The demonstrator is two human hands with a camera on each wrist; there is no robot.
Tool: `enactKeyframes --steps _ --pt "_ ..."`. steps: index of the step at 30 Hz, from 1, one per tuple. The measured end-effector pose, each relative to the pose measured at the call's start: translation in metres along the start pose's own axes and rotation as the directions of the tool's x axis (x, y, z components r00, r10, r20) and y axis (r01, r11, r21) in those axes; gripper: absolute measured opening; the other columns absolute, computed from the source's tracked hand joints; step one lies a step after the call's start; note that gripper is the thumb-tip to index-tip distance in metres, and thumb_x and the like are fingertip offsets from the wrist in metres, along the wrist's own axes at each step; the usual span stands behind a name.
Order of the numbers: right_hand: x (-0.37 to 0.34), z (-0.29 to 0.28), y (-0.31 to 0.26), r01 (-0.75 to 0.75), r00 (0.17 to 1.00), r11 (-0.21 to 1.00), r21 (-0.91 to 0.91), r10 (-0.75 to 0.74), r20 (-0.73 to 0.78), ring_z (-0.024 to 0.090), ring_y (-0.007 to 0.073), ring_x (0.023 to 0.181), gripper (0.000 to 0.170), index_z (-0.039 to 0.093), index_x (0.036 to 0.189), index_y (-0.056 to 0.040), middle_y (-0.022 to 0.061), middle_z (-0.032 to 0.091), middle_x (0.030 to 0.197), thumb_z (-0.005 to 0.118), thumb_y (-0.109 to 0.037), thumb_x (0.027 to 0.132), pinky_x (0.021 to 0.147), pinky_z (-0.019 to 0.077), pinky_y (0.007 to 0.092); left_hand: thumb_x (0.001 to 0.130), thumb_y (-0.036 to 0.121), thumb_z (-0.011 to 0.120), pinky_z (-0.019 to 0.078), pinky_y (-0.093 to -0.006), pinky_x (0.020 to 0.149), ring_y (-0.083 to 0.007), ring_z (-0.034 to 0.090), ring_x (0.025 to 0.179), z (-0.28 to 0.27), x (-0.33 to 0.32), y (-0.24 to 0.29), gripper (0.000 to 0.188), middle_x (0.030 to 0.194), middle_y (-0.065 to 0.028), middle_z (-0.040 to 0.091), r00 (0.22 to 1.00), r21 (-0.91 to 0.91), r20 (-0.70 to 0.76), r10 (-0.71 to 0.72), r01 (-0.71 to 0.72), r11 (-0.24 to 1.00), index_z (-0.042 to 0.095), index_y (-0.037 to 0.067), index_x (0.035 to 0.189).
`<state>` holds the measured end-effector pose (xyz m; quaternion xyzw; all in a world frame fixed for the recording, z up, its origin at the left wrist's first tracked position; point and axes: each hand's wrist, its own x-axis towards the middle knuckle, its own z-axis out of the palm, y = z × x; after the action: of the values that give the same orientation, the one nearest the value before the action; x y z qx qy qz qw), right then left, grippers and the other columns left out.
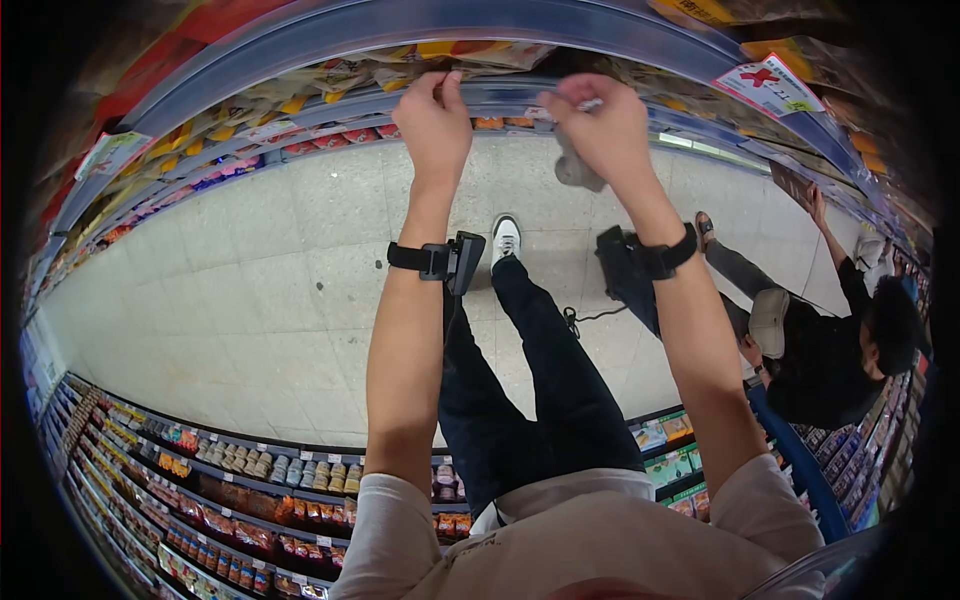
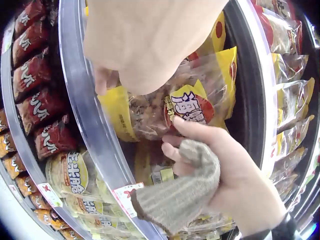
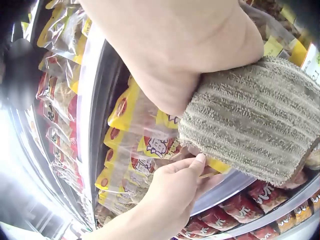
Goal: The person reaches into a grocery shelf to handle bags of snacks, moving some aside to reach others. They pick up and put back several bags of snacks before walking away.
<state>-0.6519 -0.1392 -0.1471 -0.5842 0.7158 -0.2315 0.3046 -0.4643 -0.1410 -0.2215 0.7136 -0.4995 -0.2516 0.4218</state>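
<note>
My right hand grips a grey-green ribbed cloth that hangs down from the curled fingers. In the left wrist view, the cloth drapes below the right hand, over the shelf's front edge. My left hand pinches the yellow edge of a clear snack bag between thumb and fingers. That bag has a red and yellow label and lies on the shelf among similar bags. In the head view, the left hand is level with the right one, close to the shelf front.
A shelf rail with price tags runs across in front of me. Red packets fill a lower shelf. A person in dark clothes stands to the right, near stocked shelves. Behind me is another stocked shelf along the tiled floor.
</note>
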Motion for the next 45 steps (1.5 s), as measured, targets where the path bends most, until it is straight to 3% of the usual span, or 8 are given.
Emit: enactKeyframes --steps 8,10,14,19,24,32,38,45 --pt "0.004 -0.054 0.057 -0.196 0.941 0.979 0.053 0.203 -0.270 0.071 0.0223 0.071 0.047 0.071 0.090 0.0020 0.0134 0.073 0.078 0.085 -0.042 0.084 0.069 0.0558 0.0348 0.098 0.017 0.073 0.0577 -0.0336 0.072 -0.0235 0.075 0.075 0.007 -0.011 -0.008 0.025 0.089 -0.0180 0.076 1.000 -0.047 -0.013 -0.011 0.010 0.999 0.073 -0.006 0.108" --pt "0.004 -0.060 0.044 -0.136 0.957 0.950 -0.281 0.053 -0.284 0.074 0.0290 0.077 0.050 0.073 0.088 0.0049 0.0181 0.074 0.079 0.081 -0.044 0.088 0.076 0.0560 0.0370 0.096 0.014 0.073 0.0579 -0.0338 0.073 -0.0241 0.075 0.076 0.005 -0.020 -0.004 0.025 0.094 -0.0191 0.075 1.000 -0.030 -0.014 -0.026 0.025 0.999 0.072 -0.006 0.110" --pt "0.022 -0.058 0.067 -0.088 0.964 0.968 -0.234 0.023 -0.266 0.075 0.0351 0.081 0.045 0.076 0.094 0.0032 0.0208 0.073 0.078 0.078 -0.042 0.091 0.078 0.0563 0.0403 0.092 0.004 0.069 0.0570 -0.0335 0.070 -0.0239 0.072 0.079 0.002 -0.052 0.010 0.022 0.108 -0.0197 0.067 0.999 -0.032 -0.043 0.014 -0.015 0.999 0.070 -0.006 0.111" --pt "0.012 -0.063 0.076 0.343 0.783 0.924 -0.167 -0.380 -0.492 0.067 0.0272 0.064 0.020 0.075 0.090 0.0010 0.0171 0.068 0.076 0.076 -0.018 0.094 0.062 0.0511 0.0363 0.091 0.001 0.069 0.0581 -0.0330 0.073 -0.0230 0.072 0.084 0.003 -0.090 0.019 0.029 0.121 -0.0177 0.063 0.959 -0.098 0.242 -0.147 0.175 0.980 0.068 -0.004 0.119" --pt "-0.024 -0.076 0.073 0.397 0.827 0.899 -0.185 -0.438 -0.353 0.057 0.0208 0.060 0.013 0.070 0.089 0.0015 0.0112 0.063 0.074 0.074 -0.009 0.096 0.059 0.0456 0.0302 0.088 0.002 0.074 0.0601 -0.0345 0.086 -0.0250 0.070 0.109 0.009 -0.109 0.055 0.054 0.135 -0.0179 0.059 0.902 -0.262 0.429 -0.056 0.183 0.947 0.059 0.001 0.140" --pt "-0.010 -0.043 0.048 0.389 0.900 0.902 0.185 -0.330 -0.284 0.063 0.0169 0.066 0.014 0.071 0.094 0.0005 0.0095 0.067 0.081 0.072 -0.013 0.097 0.062 0.0506 0.0287 0.077 -0.001 0.078 0.0435 -0.0506 0.116 -0.0527 0.041 0.142 0.045 -0.096 0.100 0.097 0.155 -0.0322 0.035 0.836 -0.276 0.510 0.204 -0.066 0.959 0.026 -0.006 0.158" --pt "-0.001 -0.043 0.036 0.467 0.883 0.869 0.160 -0.466 -0.050 0.067 0.0292 0.070 0.014 0.072 0.099 -0.0023 0.0127 0.070 0.089 0.072 -0.015 0.094 0.065 0.0538 0.0353 0.081 -0.006 0.072 0.0543 -0.0529 0.091 -0.0511 0.063 0.112 0.064 -0.065 0.061 0.077 0.132 -0.0335 0.058 0.866 -0.191 0.406 0.292 -0.232 0.954 0.037 -0.008 0.150" --pt "-0.002 -0.032 0.066 0.095 0.993 0.995 -0.008 -0.094 0.071 0.074 0.0381 0.092 0.046 0.067 0.116 0.0023 0.0234 0.075 0.105 0.079 -0.033 0.089 0.079 0.0577 0.0429 0.092 0.001 0.068 0.0544 -0.0473 0.065 -0.0449 0.071 0.079 0.068 -0.039 0.055 0.019 0.082 -0.0262 0.069 0.946 -0.035 0.201 0.253 -0.251 0.967 0.064 -0.006 0.109"
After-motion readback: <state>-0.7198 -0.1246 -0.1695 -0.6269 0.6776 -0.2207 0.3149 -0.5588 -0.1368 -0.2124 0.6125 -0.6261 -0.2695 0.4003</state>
